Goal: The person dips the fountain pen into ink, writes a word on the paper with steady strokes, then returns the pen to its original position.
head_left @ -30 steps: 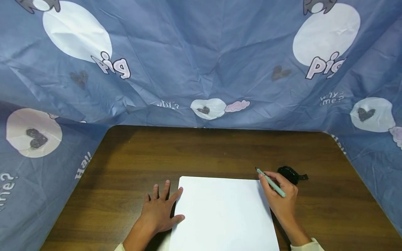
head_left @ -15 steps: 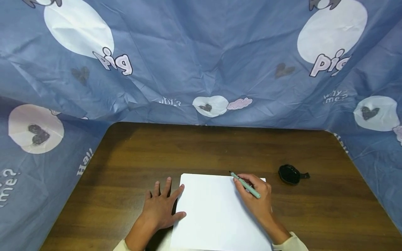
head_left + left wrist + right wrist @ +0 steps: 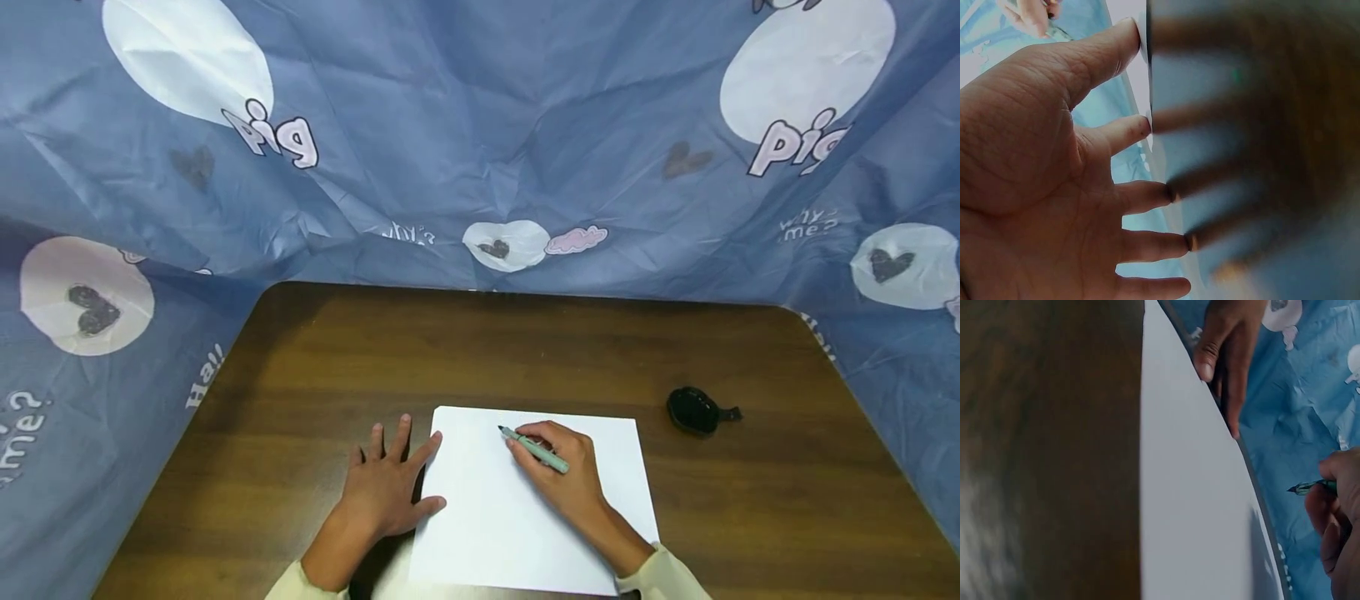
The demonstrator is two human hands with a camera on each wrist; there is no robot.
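A blank white sheet of paper (image 3: 487, 517) lies on the brown wooden table. My left hand (image 3: 386, 492) is spread flat at its left edge, thumb and index fingertip resting on the paper; the left wrist view shows the fingers (image 3: 1147, 194) straight and apart. Over the upper middle of the sheet, my right hand (image 3: 566, 471) pinches a light green marker (image 3: 543, 454), dark tip pointing up and left. In the right wrist view the marker (image 3: 1313, 487) appears raised off the paper. No marks show on the sheet.
A small black pan-shaped object (image 3: 693, 411) with a short handle sits on the table (image 3: 480, 358), right of the paper. Blue printed cloth (image 3: 420, 125) hangs behind and along both sides of the table.
My right hand has carried the marker leftward, from the paper's right edge to above its upper middle. The left hand stays in place at the left edge. The head view has tilted slightly.
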